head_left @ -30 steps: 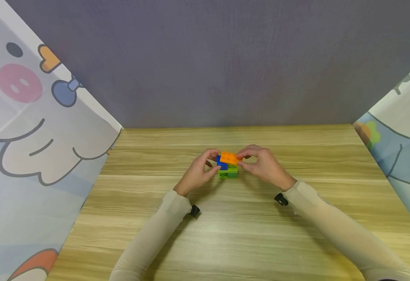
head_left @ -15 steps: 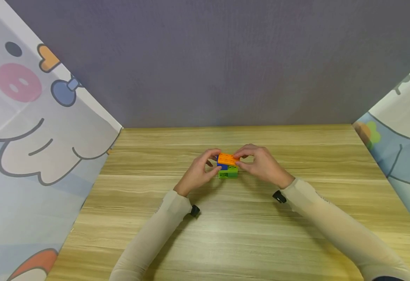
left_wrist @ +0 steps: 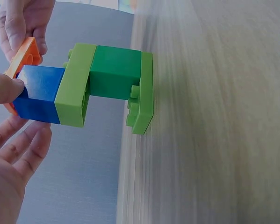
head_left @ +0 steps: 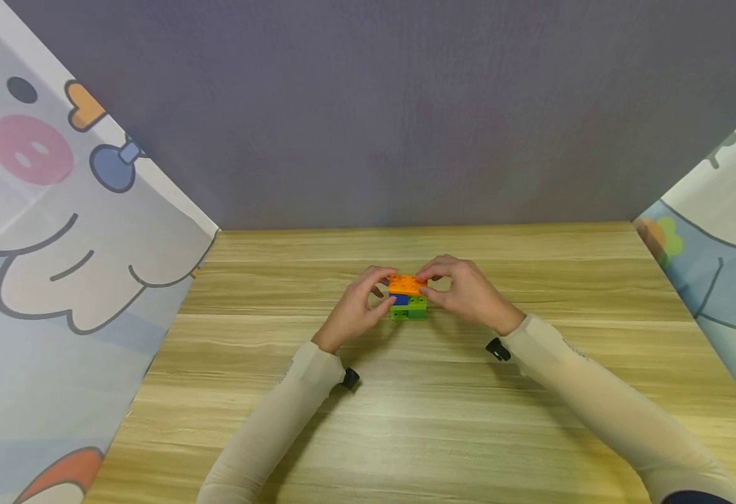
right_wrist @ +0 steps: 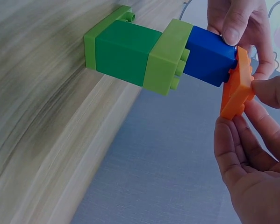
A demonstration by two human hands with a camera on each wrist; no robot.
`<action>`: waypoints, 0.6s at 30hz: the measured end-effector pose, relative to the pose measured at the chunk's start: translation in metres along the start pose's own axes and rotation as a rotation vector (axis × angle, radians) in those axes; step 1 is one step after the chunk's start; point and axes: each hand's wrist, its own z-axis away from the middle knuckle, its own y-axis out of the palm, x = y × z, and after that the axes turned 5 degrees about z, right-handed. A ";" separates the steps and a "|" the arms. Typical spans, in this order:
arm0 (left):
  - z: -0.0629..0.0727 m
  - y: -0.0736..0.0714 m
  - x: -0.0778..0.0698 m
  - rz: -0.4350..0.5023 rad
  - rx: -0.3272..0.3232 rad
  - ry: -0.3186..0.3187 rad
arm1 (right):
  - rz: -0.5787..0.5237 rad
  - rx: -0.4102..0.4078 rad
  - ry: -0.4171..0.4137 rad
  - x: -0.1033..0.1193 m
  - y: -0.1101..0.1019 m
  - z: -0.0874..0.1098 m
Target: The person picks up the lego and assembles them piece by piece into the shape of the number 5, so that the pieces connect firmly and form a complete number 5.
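Observation:
On the table stands a stack of toy building bricks. A light green base plate (left_wrist: 147, 88) lies at the bottom with a dark green brick (left_wrist: 115, 72) on it. Above that runs another light green plate (right_wrist: 168, 56), and a blue brick (right_wrist: 210, 55) sits at its left end. My left hand (head_left: 358, 308) grips the blue brick between thumb and fingers. An orange studded plate (head_left: 407, 284), pinched by my right hand (head_left: 466, 294), lies over the blue brick. In the right wrist view it is slightly tilted, with a small gap at one edge.
The wood-grain table (head_left: 405, 434) carries the stack near its middle. A grey wall (head_left: 405, 112) rises behind it. Cartoon-printed panels (head_left: 59, 280) flank the table on the left and right. Small black devices (head_left: 351, 379) are strapped at both wrists.
My right hand has moved slightly left with the orange plate, which has turned straighter and now covers the top of the blue brick. My left hand has stayed in place.

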 end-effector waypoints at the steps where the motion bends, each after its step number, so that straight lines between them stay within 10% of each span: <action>1: 0.000 0.000 0.000 -0.001 0.000 0.003 | 0.002 -0.001 -0.003 0.000 0.000 0.000; 18: 0.000 -0.001 0.000 0.002 0.007 -0.003 | 0.007 -0.006 -0.001 0.001 0.001 -0.002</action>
